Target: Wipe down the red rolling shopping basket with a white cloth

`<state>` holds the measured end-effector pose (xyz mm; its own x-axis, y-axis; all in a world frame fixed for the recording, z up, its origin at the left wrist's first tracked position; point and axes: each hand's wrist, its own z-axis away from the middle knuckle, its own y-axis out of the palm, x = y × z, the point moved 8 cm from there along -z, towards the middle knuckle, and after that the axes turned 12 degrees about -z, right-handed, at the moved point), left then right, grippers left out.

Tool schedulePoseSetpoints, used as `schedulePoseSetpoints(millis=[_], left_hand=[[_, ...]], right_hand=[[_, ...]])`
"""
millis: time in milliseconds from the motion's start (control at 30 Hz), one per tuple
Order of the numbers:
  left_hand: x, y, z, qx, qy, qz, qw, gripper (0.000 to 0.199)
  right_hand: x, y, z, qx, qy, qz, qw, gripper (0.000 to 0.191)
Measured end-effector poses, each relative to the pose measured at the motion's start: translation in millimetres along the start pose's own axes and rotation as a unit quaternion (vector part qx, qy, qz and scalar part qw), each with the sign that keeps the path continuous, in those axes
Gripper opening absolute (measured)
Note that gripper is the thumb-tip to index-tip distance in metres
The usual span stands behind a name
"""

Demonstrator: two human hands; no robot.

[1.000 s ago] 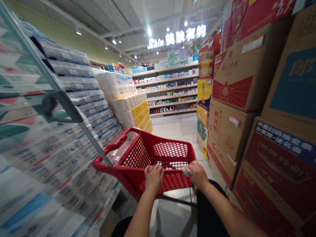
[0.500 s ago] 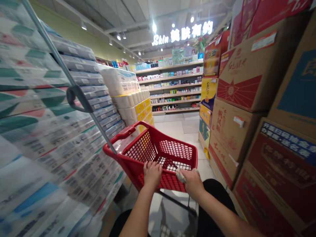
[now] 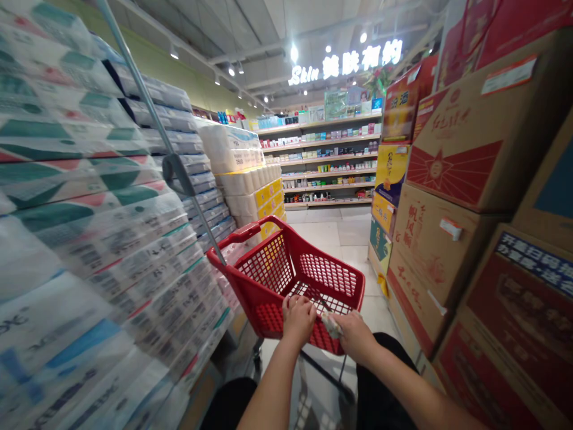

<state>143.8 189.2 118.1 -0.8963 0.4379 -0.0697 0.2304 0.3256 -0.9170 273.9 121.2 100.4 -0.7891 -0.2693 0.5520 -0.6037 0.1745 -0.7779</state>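
A red plastic shopping basket cart with lattice walls and a long grey pull handle stands in front of me, nothing large inside it. My left hand is closed over the cart's near rim. Just to its right, my right hand is closed at the same rim, pinching a pale crumpled cloth or tissue against it. The fingertips of the right hand are partly hidden.
Wrapped tissue packs are stacked high along the left. Cardboard cartons line the right side. Between them a tiled floor leads to shelves of small products under a lit sign.
The cart and the left hand sit slightly farther right in view. The left hand has slid along the rim nearer the right hand. Both hands keep their hold.
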Motion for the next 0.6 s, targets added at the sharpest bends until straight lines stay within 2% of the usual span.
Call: schedulePoseSetpoints(millis=[100, 200, 367, 467, 600], left_hand=[[8, -0.7, 0, 0.004, -0.014, -0.01, 1.0, 0.029], [20, -1.9, 2, 0.016, -0.022, -0.019, 0.999, 0.032], [40, -8.7, 10, 0.016, -0.023, -0.023, 0.999, 0.036], [41, -11.7, 16, 0.012, -0.049, -0.032, 0.998, 0.033], [29, -12.1, 26, 0.006, -0.062, -0.053, 0.997, 0.028]], right_hand=[[9, 11, 2, -0.005, -0.002, -0.01, 1.0, 0.042], [14, 22, 7, 0.018, -0.022, -0.012, 1.0, 0.043], [7, 17, 12, 0.017, -0.062, 0.008, 0.998, 0.033], [7, 20, 11, 0.015, -0.061, 0.008, 0.998, 0.028], [22, 33, 9, 0.02, -0.058, 0.002, 0.998, 0.02]])
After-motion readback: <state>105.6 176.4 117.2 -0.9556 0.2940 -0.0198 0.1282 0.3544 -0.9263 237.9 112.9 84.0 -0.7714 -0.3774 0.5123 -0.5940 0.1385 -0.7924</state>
